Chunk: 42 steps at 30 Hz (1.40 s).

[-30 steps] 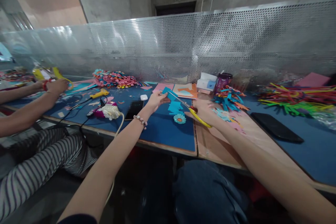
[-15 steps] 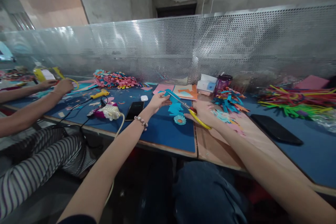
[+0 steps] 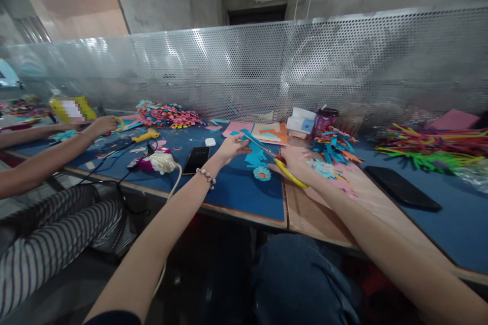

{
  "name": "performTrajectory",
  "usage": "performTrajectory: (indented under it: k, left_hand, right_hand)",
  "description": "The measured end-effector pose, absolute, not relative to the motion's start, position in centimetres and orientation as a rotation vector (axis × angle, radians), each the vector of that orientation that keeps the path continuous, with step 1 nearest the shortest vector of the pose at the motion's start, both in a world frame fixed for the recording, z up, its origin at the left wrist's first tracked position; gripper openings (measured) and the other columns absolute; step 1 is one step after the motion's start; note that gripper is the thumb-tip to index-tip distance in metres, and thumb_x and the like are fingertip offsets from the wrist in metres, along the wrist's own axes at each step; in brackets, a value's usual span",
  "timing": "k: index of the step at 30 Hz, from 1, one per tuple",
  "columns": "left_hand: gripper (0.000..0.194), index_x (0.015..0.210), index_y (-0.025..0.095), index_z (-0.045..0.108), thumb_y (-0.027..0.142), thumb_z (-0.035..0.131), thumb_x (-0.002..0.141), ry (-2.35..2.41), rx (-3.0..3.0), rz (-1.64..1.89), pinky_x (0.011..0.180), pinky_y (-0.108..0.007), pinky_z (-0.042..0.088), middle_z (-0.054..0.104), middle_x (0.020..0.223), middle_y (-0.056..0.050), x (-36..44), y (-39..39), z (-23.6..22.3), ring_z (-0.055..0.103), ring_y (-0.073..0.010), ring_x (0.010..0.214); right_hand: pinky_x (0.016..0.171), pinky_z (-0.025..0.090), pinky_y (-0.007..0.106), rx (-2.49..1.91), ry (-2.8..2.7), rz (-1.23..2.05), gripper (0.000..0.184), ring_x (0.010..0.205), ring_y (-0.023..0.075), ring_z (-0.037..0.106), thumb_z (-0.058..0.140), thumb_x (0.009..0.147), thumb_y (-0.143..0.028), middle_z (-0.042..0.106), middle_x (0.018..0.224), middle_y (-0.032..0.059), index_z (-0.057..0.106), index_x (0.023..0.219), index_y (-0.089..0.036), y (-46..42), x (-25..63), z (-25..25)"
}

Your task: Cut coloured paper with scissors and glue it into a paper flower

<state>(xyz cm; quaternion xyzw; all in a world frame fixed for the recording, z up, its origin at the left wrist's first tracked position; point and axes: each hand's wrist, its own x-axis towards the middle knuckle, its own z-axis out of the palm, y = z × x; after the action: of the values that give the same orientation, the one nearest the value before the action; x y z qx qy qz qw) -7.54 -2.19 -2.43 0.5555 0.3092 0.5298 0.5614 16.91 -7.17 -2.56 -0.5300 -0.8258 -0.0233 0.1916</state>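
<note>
My left hand (image 3: 230,147) pinches a piece of blue paper (image 3: 252,154) and holds it just above the blue table mat (image 3: 236,190). My right hand (image 3: 295,162) grips yellow-handled scissors (image 3: 275,159); their blades reach left into the blue paper near my left fingers. A small blue paper flower (image 3: 262,173) lies on the mat just below the scissors. Cut blue and pink scraps (image 3: 331,170) lie right of my right hand.
A black phone (image 3: 195,159), white earbud case (image 3: 209,141), and a glue gun (image 3: 157,161) with cables lie to the left. Another person's hands (image 3: 102,125) work at far left. A tissue box (image 3: 299,120), purple cup (image 3: 324,118), colored paper strips (image 3: 430,144) and another black phone (image 3: 401,187) lie right.
My hands and the scissors stay almost where they were. The other person's hand at the left has moved rightward along the table.
</note>
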Motion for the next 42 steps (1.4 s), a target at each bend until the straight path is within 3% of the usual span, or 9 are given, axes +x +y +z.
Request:
performTrajectory:
  k: [17,22,26,29,32,36,42]
  left_hand:
    - [0.031,0.088,0.012,0.056,0.031,0.073,0.071,0.741,1.385,1.171,0.080,-0.037,0.052,0.067,0.077,-0.007,-7.8,-1.9,-2.9,0.067,-0.0167,0.072]
    - [0.025,0.085,0.014,0.057,0.032,0.070,0.071,0.873,1.406,1.185,0.071,-0.034,0.051,0.067,0.079,-0.007,-8.3,-1.3,-3.2,0.067,-0.0192,0.074]
    - [0.011,0.064,0.016,0.056,0.018,0.066,0.068,1.317,1.579,1.273,0.074,-0.033,0.046,0.064,0.067,-0.007,-9.9,-0.1,-4.2,0.065,-0.0248,0.081]
    - [0.018,0.055,0.019,0.051,0.006,0.062,0.061,1.574,1.703,1.342,0.088,-0.034,0.040,0.063,0.069,-0.008,-11.0,0.5,-5.0,0.058,-0.0306,0.103]
    - [0.016,0.073,0.017,0.057,0.006,0.062,0.062,1.771,1.810,1.277,0.095,-0.037,0.034,0.064,0.093,-0.015,-11.3,0.4,-5.3,0.051,-0.0328,0.114]
    - [0.041,0.113,0.008,0.051,0.012,0.059,0.072,2.101,2.095,0.960,0.098,-0.041,0.032,0.052,0.119,-0.023,-10.9,-0.4,-4.9,0.046,-0.0324,0.118]
    - [0.038,0.121,0.012,0.049,0.026,0.046,0.085,2.179,2.209,0.746,0.096,-0.045,0.033,0.050,0.122,-0.021,-10.2,-0.8,-4.7,0.042,-0.0343,0.118]
  right_hand:
    - [0.060,0.034,0.027,-1.614,-2.344,-0.217,0.051,0.074,0.0225,0.060,0.040,0.085,-0.056,0.068,0.080,0.0141,0.068,0.088,-0.014,-6.7,16.6,-2.6]
    - [0.061,0.035,0.028,-1.710,-2.328,-0.356,0.053,0.075,0.0240,0.062,0.039,0.086,-0.056,0.068,0.079,0.0167,0.069,0.084,-0.012,-5.5,16.8,-3.4]
    - [0.058,0.036,0.027,-1.751,-2.161,-0.266,0.058,0.071,0.0228,0.063,0.036,0.084,-0.063,0.069,0.080,0.0151,0.068,0.092,-0.014,-5.5,17.5,-2.5]
    - [0.054,0.034,0.027,-1.889,-2.067,-0.199,0.058,0.069,0.0241,0.064,0.035,0.084,-0.062,0.069,0.080,0.0159,0.069,0.089,-0.016,-4.9,18.8,-1.6]
    - [0.054,0.035,0.028,-1.978,-2.055,-0.230,0.052,0.072,0.0254,0.065,0.038,0.084,-0.055,0.069,0.085,0.0181,0.069,0.089,-0.013,-3.1,20.0,-1.3]
    - [0.058,0.038,0.027,-1.918,-2.292,-0.218,0.042,0.075,0.0242,0.065,0.047,0.081,-0.043,0.070,0.087,0.0191,0.071,0.084,-0.009,0.1,20.5,-1.6]
    - [0.064,0.041,0.023,-1.891,-2.287,-0.219,0.038,0.082,0.0216,0.064,0.058,0.075,-0.039,0.071,0.092,0.0154,0.071,0.096,-0.010,3.3,19.1,-0.9]
